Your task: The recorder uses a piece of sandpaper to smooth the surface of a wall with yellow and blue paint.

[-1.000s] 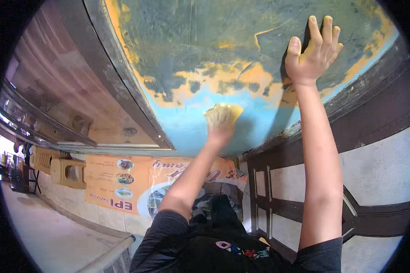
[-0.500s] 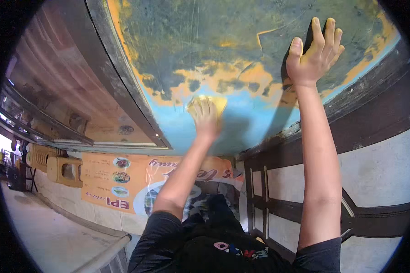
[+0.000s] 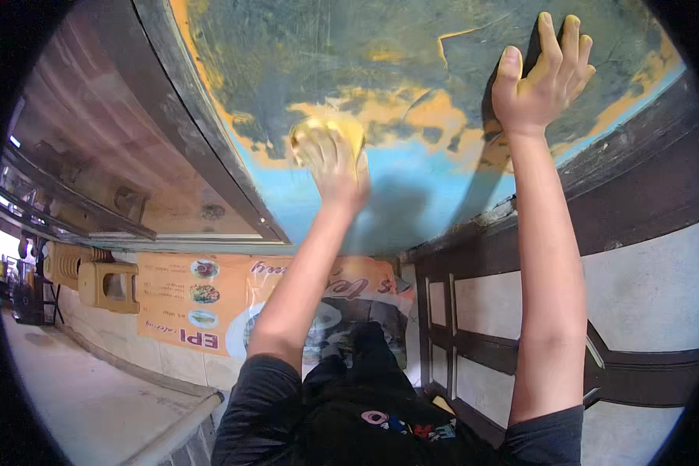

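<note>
Orange banner (image 3: 236, 289), inverted lettering (image 3: 200, 340); left hand (image 3: 334, 167) holding yellow sheet (image 3: 351, 129).

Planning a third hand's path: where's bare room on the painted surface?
Widest: the painted surface between the left hand and right hand. Also the blue strip below, bounded by the left forearm and dark ledge. Tight: between the yellow pad and the dark frame.

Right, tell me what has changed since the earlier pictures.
The left hand has moved the yellow pad up and leftward, from the blue band to the orange patches along its edge. Nothing was let go. The right hand stays spread on the dark area.
</note>
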Action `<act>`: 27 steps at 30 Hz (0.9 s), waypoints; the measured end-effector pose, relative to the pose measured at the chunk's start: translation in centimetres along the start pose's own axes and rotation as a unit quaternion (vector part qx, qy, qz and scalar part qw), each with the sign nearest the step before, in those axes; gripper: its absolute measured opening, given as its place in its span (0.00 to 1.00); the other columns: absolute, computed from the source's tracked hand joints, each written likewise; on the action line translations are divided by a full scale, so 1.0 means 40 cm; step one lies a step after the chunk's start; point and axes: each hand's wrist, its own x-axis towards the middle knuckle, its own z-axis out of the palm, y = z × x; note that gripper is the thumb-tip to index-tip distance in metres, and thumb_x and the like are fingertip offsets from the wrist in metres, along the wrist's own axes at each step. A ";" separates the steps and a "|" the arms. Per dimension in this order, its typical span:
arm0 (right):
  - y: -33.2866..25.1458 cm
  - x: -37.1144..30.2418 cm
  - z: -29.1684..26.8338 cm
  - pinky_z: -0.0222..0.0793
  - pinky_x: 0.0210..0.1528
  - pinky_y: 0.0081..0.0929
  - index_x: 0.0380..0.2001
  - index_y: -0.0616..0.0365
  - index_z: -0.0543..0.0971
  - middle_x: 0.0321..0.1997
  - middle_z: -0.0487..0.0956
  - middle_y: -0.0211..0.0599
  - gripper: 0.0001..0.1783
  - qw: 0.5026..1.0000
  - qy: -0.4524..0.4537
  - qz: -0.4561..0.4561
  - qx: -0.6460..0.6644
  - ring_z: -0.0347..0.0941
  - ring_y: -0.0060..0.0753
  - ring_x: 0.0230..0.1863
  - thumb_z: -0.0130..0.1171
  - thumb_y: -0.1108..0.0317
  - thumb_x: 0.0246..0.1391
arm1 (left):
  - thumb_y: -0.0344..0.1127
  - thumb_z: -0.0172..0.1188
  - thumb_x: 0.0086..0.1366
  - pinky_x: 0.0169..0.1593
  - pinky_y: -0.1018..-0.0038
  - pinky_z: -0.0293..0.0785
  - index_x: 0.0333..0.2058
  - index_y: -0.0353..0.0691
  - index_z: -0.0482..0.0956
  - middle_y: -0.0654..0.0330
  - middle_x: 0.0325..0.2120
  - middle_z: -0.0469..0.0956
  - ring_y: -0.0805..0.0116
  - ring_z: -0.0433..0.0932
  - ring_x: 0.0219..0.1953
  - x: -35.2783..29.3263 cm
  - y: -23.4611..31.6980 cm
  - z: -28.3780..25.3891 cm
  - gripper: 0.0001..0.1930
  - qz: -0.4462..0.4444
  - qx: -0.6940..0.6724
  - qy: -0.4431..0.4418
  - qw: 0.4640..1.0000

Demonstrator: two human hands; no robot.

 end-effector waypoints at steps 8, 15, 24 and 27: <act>-0.024 -0.009 0.010 0.39 0.70 0.66 0.63 0.40 0.70 0.72 0.62 0.36 0.30 1.000 -0.003 0.025 -0.015 0.52 0.56 0.73 0.51 0.48 0.58 | 0.39 0.56 0.63 0.67 0.30 0.31 0.68 0.29 0.53 0.32 0.70 0.42 0.21 0.37 0.70 -0.150 -0.113 0.030 0.38 0.032 0.056 -0.093 0.994; -0.008 -0.004 -0.009 0.41 0.70 0.64 0.64 0.40 0.69 0.72 0.63 0.37 0.30 1.000 -0.004 0.012 -0.024 0.52 0.56 0.73 0.50 0.49 0.59 | 0.40 0.59 0.59 0.65 0.29 0.41 0.60 0.27 0.65 0.34 0.66 0.55 0.20 0.45 0.68 0.001 -0.030 -0.005 0.33 0.001 0.051 0.009 0.999; 0.000 0.001 -0.011 0.41 0.70 0.64 0.64 0.41 0.70 0.71 0.63 0.38 0.30 1.000 0.009 -0.003 -0.007 0.52 0.58 0.73 0.50 0.48 0.59 | 0.43 0.61 0.58 0.65 0.28 0.39 0.63 0.31 0.63 0.37 0.68 0.52 0.23 0.44 0.69 0.086 0.021 -0.020 0.37 0.004 -0.016 0.053 0.998; -0.003 0.001 -0.005 0.41 0.70 0.64 0.64 0.40 0.70 0.72 0.63 0.38 0.30 1.000 0.014 -0.002 -0.004 0.52 0.57 0.73 0.52 0.49 0.58 | 0.38 0.57 0.62 0.66 0.28 0.34 0.67 0.25 0.53 0.32 0.69 0.46 0.19 0.37 0.69 0.045 0.003 -0.005 0.39 0.027 0.041 0.018 0.999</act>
